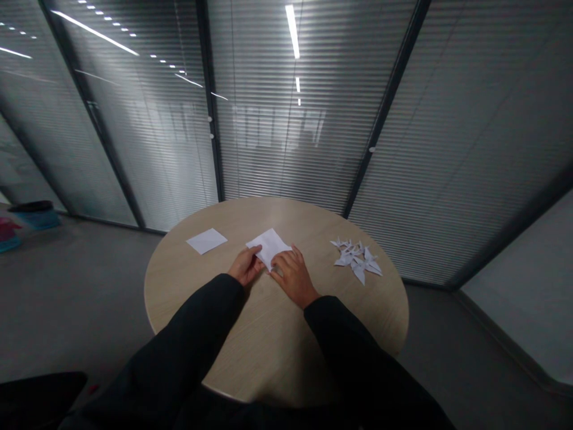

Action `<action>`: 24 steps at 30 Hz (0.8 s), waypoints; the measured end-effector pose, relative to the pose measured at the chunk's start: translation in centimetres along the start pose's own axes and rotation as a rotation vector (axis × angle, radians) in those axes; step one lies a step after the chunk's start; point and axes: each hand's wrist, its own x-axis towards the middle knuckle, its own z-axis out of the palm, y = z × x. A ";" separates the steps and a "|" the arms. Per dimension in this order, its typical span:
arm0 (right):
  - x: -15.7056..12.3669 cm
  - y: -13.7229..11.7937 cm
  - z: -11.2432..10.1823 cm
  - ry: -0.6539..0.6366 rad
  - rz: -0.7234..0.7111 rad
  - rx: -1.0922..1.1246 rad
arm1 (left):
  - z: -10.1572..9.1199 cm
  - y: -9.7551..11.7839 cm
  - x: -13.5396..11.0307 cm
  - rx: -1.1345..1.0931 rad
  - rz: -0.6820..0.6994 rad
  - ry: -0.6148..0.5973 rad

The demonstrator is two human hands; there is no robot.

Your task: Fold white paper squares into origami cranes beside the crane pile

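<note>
A white square sheet of paper [269, 243] is held over the middle of the round table, one corner pointing away from me. My left hand [247, 264] pinches its left side, thumb on top and fingers beneath. On the right side, my right hand [293, 275] has its fingers bent over the paper's near right edge. Left of my hands lies a flat stack or sheet of white paper [206, 240]. Several folded white paper cranes [358, 260] sit in a cluster to the right, apart from my right hand.
The round wooden table [268, 352] has a curved edge close to my body. Behind it stand glass partitions with blinds [286, 161]. A blue bin [38, 215] is on the floor at far left, and a dark seat-like shape [40, 394] shows at lower left.
</note>
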 end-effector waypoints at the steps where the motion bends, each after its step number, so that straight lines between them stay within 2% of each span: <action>1: 0.0 0.0 0.0 -0.006 -0.008 -0.002 | 0.0 0.0 0.0 -0.013 -0.006 0.000; 6: 0.1 0.1 0.1 -0.049 -0.072 -0.003 | -0.1 0.0 0.3 -0.060 -0.038 -0.008; 8: 0.0 0.2 0.3 -0.045 -0.057 0.024 | -0.1 0.0 0.3 -0.074 -0.047 -0.007; 12: -0.1 0.6 0.7 0.024 0.091 0.154 | 0.1 0.1 0.0 -0.047 -0.070 -0.040; 18: -0.1 1.1 0.9 0.084 0.277 0.358 | 0.4 0.1 -0.3 -0.026 -0.011 -0.028; 24: -0.1 1.8 1.5 0.197 0.396 0.403 | 0.8 -0.2 -0.6 -0.010 0.009 -0.050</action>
